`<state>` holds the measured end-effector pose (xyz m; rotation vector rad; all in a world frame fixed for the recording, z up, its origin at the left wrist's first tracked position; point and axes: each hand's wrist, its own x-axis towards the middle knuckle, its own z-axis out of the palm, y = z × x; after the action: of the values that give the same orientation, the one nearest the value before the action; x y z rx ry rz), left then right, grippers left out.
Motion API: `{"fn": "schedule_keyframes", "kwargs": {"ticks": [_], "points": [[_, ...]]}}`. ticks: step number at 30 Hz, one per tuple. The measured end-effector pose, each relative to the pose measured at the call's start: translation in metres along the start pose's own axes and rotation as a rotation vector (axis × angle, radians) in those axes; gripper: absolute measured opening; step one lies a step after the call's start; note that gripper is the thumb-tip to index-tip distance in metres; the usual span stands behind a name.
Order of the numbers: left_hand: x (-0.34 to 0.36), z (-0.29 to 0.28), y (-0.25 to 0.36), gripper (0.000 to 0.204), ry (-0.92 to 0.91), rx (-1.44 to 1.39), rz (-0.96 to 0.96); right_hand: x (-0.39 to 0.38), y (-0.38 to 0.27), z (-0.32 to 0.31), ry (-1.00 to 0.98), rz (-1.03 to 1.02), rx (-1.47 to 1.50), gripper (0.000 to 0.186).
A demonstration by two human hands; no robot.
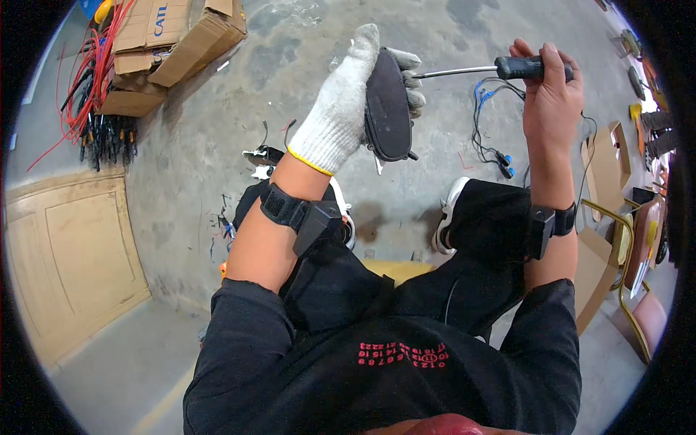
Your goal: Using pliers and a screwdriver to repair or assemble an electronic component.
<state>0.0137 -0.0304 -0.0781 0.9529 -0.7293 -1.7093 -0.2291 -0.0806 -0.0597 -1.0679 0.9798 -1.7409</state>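
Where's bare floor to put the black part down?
Free: the concrete floor ahead of the left hand, bordered by the cardboard boxes on the left and the loose wires on the right. Crowded: the red cables far left, and the chair and clutter beyond the right hand.

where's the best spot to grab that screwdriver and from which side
By the thick black handle, coming from the right end. The screwdriver lies roughly level, its thin metal shaft pointing left toward the dark oval part held in the gloved left hand. The handle is the widest part and sits away from the tip; the bare right hand already wraps it there.
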Motion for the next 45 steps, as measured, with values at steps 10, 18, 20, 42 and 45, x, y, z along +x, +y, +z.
{"fn": "schedule_keyframes", "kwargs": {"ticks": [10,18,20,42,45], "points": [[-0.001,0.002,-0.003,0.075,0.01,0.04,-0.005,-0.004,0.003,-0.001,-0.034,-0.057,-0.062,0.036],[0.001,0.001,-0.003,0.074,0.04,0.045,-0.019,-0.016,-0.005,0.003,-0.133,-0.193,-0.206,0.032],[0.003,-0.003,-0.005,0.075,0.036,0.065,-0.026,-0.018,-0.004,0.006,-0.169,-0.259,-0.218,0.03],[0.0,-0.021,0.01,0.048,0.454,0.777,0.353,-0.031,-0.005,0.002,-0.443,-0.131,-0.668,0.037],[0.002,-0.022,0.013,0.044,0.447,0.68,0.27,-0.032,0.0,0.005,-0.484,-0.385,-0.576,0.041]]}}
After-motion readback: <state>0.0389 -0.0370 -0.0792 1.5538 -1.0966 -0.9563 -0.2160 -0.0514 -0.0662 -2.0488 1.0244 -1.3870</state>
